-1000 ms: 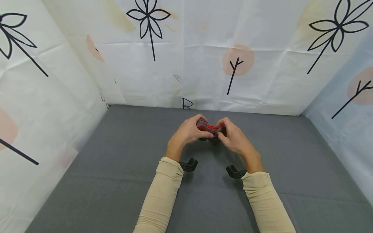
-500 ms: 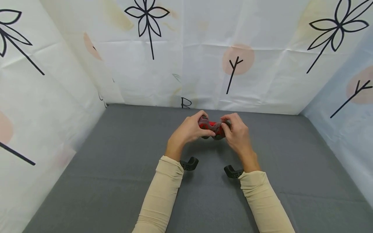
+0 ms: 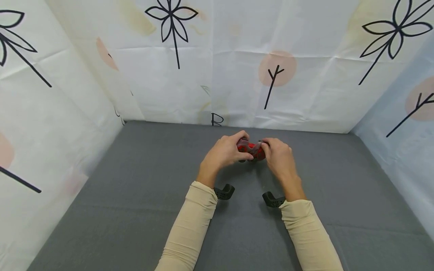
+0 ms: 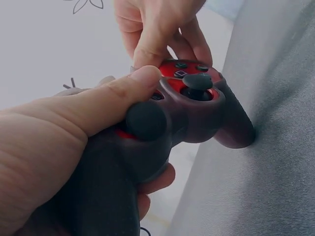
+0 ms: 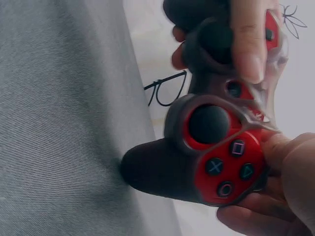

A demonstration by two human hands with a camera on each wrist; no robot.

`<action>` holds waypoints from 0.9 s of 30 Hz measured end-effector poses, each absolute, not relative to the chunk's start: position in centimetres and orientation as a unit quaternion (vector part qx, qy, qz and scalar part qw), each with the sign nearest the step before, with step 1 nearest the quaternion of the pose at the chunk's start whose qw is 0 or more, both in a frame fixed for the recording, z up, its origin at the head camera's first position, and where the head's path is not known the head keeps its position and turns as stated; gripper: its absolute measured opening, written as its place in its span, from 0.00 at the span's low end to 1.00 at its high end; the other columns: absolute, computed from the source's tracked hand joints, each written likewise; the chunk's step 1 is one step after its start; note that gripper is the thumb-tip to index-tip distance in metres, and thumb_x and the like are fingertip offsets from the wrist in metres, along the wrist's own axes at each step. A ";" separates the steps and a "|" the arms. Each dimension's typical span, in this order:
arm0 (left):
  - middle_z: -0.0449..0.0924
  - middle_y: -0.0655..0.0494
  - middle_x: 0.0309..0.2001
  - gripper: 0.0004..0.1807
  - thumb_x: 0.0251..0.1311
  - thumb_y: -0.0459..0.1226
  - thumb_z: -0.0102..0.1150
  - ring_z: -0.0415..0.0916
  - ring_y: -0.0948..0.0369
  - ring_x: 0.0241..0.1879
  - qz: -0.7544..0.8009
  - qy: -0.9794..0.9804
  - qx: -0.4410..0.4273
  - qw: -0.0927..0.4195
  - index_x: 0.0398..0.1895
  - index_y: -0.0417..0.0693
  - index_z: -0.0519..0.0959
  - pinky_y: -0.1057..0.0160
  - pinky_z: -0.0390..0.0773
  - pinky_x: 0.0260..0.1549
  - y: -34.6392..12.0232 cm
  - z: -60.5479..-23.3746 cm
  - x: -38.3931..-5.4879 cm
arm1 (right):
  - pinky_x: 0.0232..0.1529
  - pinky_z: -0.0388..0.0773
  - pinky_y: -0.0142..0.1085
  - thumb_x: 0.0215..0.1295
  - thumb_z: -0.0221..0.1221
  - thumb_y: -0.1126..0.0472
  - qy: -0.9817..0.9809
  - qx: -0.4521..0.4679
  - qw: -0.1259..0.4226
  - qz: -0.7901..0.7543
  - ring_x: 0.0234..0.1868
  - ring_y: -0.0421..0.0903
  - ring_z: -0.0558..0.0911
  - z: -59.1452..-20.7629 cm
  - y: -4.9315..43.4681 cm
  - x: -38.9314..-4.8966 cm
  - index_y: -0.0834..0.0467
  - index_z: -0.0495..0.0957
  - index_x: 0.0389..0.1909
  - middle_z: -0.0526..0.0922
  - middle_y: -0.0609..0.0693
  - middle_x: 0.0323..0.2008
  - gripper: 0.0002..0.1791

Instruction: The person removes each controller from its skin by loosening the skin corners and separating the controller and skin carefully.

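Note:
A red game controller (image 5: 253,142) with dark thumbsticks and marked buttons is held between both hands, just above the grey surface. A dark, see-through cover (image 4: 206,123) wraps its grips and much of its face. My left hand (image 3: 223,152) grips one side, thumb across the face near the middle and fingertips showing beneath in the left wrist view. At the other side, my right hand (image 3: 280,158) pinches the edge near the buttons, its thumb (image 5: 278,147) at the cover's rim. The controller's underside is hidden.
A grey cloth-like surface (image 3: 142,210) spreads under the arms. White sheets with plant drawings (image 3: 234,86) stand at the back and on both sides. A black mount (image 3: 224,192) sits at the left wrist and another mount (image 3: 272,199) at the right.
My right hand has shifted its hold along the controller's right end, and more of the red face shows there. The left hand and the controller have moved slightly right.

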State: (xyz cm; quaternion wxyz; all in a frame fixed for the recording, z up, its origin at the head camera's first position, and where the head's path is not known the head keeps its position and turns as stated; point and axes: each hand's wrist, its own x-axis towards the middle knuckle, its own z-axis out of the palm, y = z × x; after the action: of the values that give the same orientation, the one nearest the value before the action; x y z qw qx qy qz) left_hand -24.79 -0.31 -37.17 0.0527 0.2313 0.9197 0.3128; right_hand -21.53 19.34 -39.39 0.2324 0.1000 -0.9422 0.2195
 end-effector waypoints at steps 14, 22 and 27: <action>0.82 0.59 0.39 0.30 0.56 0.56 0.73 0.78 0.60 0.27 0.291 0.923 0.252 0.026 0.60 0.68 0.73 0.65 0.76 0.25 0.1 -36.7 -24.5 | 0.26 0.78 0.40 0.77 0.56 0.58 -0.936 0.069 0.184 0.291 0.26 0.53 0.85 -38.8 20.6 -21.3 0.67 0.83 0.45 0.88 0.64 0.34 0.15; 0.79 0.60 0.34 0.30 0.56 0.55 0.73 0.77 0.61 0.23 0.272 0.922 0.275 0.010 0.61 0.67 0.73 0.65 0.75 0.23 0.2 -37.1 -24.4 | 0.28 0.84 0.43 0.79 0.54 0.57 -0.936 0.041 0.145 0.317 0.30 0.57 0.88 -39.0 21.1 -21.3 0.68 0.81 0.44 0.87 0.66 0.35 0.16; 0.80 0.60 0.35 0.28 0.55 0.55 0.74 0.77 0.61 0.24 0.262 0.923 0.283 0.003 0.58 0.69 0.74 0.65 0.76 0.24 0.3 -37.1 -24.4 | 0.26 0.82 0.40 0.79 0.54 0.55 -0.936 0.024 0.143 0.322 0.29 0.57 0.88 -39.2 21.2 -21.4 0.68 0.81 0.44 0.87 0.66 0.36 0.18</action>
State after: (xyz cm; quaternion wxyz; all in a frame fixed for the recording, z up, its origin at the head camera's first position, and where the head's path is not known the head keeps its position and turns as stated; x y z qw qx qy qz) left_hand -24.40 0.27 -37.13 0.0034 0.2831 0.9227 0.2618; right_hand -21.35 21.22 -39.18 0.1425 0.0239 -0.9356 0.3221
